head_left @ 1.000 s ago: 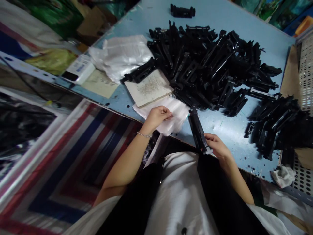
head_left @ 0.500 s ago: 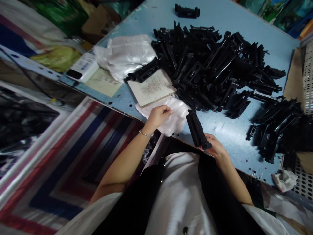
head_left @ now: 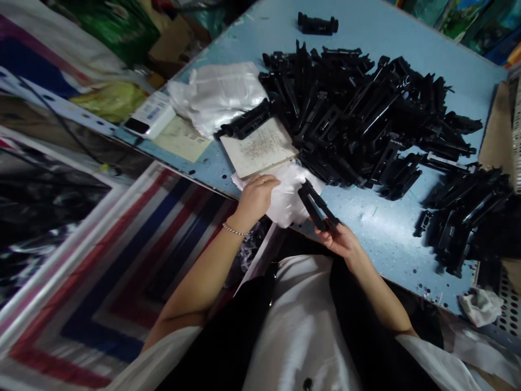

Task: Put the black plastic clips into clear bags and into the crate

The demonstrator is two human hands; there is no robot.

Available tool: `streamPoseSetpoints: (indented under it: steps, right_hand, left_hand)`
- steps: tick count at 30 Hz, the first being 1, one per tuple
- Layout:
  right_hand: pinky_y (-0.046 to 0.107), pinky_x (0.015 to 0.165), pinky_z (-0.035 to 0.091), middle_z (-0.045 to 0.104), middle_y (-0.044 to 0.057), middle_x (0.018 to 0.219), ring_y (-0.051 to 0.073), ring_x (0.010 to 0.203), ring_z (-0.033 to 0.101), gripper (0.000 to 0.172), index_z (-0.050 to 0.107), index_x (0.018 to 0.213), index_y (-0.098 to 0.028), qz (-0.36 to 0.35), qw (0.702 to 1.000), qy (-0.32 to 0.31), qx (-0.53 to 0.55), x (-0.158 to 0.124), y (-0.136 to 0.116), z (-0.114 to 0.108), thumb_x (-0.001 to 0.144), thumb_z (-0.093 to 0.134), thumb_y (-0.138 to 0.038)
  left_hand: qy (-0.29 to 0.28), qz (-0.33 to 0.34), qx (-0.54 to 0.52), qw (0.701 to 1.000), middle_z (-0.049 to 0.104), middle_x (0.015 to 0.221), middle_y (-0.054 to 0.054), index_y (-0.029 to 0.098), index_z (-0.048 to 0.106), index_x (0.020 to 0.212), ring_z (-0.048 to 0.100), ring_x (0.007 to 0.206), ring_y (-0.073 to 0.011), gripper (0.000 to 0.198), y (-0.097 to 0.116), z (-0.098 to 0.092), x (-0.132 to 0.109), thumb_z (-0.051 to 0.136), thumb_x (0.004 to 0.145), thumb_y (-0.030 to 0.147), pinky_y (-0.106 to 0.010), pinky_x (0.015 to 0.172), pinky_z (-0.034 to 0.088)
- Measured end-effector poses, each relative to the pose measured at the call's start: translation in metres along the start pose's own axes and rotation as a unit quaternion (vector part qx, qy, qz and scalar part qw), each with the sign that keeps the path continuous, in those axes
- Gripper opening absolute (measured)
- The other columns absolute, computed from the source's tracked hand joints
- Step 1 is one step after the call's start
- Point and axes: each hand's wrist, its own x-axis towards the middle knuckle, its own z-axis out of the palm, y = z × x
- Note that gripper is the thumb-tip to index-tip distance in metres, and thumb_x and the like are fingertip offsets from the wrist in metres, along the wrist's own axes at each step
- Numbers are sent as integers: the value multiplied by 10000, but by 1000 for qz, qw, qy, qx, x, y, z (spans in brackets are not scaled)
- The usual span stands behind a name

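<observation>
My right hand (head_left: 337, 239) grips the lower end of a black plastic part (head_left: 316, 206), which tilts up and to the left over the table's front edge. My left hand (head_left: 257, 196) has its fingers drawn together over the near edge of a stack of thin white plastic bags (head_left: 290, 195); whatever is between the fingertips is too small to make out. Behind that hand lies a pale square board (head_left: 260, 147) with specks on it, and another black part (head_left: 246, 120) rests across its far corner. A large heap of similar black parts (head_left: 358, 119) covers the middle of the table.
The blue table (head_left: 374, 217) also bears a white plastic bundle (head_left: 228, 89), a white box (head_left: 151, 115) and a yellowish paper (head_left: 185, 140) at left. A second pile of black parts (head_left: 468, 212) stands right, near crumpled white paper (head_left: 482, 307). A single part (head_left: 317, 24) lies at the back.
My right hand has turned the black part and brought it slightly left, so its open frame shows. My left hand has shifted a little left, and its fingers are closer together.
</observation>
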Motion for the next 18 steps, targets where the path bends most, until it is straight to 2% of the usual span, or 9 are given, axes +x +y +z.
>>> streamPoseSetpoints:
  steps: [3,7,10,13,15,18]
  right_hand:
    - [153,491,509,730,104,857,115,646,624,404,595,1037,-138,25,999,-32,-3,-1,3,3,719,815,-254]
    - [139,460,481,693,72,838,87,604,554,288,612,1020,-132,60,996,-57,13,15,4,20,785,725,-254]
    - [126,446,447,640,19,779,66,557,479,266,626,1017,-143,2,999,-43,29,23,2,32,809,683,-298]
    - [151,473,430,605,-12,737,74,564,466,270,641,961,-172,-112,991,14,-72,19,0,38,785,717,-362]
    - [188,540,447,609,-15,742,97,615,493,255,649,905,-184,-202,953,68,-215,13,1,40,765,740,-377]
    - [244,688,470,628,-12,779,136,734,536,226,651,864,-183,-296,866,117,-386,4,5,41,787,707,-389]
  left_hand:
    - [6,20,8,1000,676,1308,-99,171,687,1227,620,1227,-226,400,9,-3,-2,416,934,148,-435,1100,494]
    - [11,96,-3,995,593,1436,-111,183,540,1438,553,1336,-201,474,41,-3,-15,374,996,137,-404,1158,461]
    - [2,166,-23,986,554,1479,-112,228,418,1534,543,1354,-198,563,63,-4,-32,351,995,81,-397,1165,465]
    - [12,188,-54,981,562,1468,-103,280,337,1575,555,1344,-188,639,78,-2,-47,372,981,46,-380,1155,486]
    - [5,211,-72,975,566,1460,-101,292,296,1589,559,1341,-183,678,85,3,-54,382,970,27,-372,1147,498]
    - [-42,239,-90,966,554,1474,-95,293,258,1599,554,1349,-183,719,91,15,-61,388,949,15,-368,1142,504]
